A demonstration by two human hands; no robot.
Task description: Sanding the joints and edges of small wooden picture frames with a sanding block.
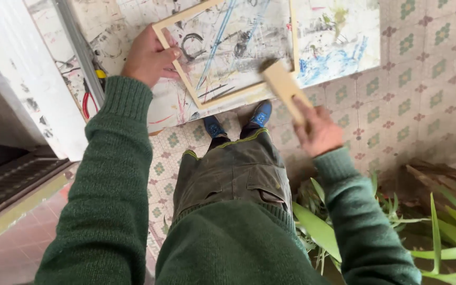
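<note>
One wooden frame [228, 58] lies on a paint-stained board [339, 37]. The left hand [149, 55] grips the frame's left edge, thumb over the rail, pinning it flat. The right hand [317, 129] is closed around one wooden brush [285, 89], its head blurred at the frame's lower right corner. This looks like brushing the frame; each stroke needs the frame held steady. Two blue shoes [238, 120] stand on the tiled floor [423, 79]; plants [439, 232] at right.

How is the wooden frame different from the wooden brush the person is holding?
The pale wooden frame is a thin open rectangle lying flat on the paint-stained board; the pale wooden brush is a solid block, tilted above it. The left hand pins the frame's corner, while the right hand grips the brush's handle. The frame looks bigger. Both are light, unpainted wood.
</note>
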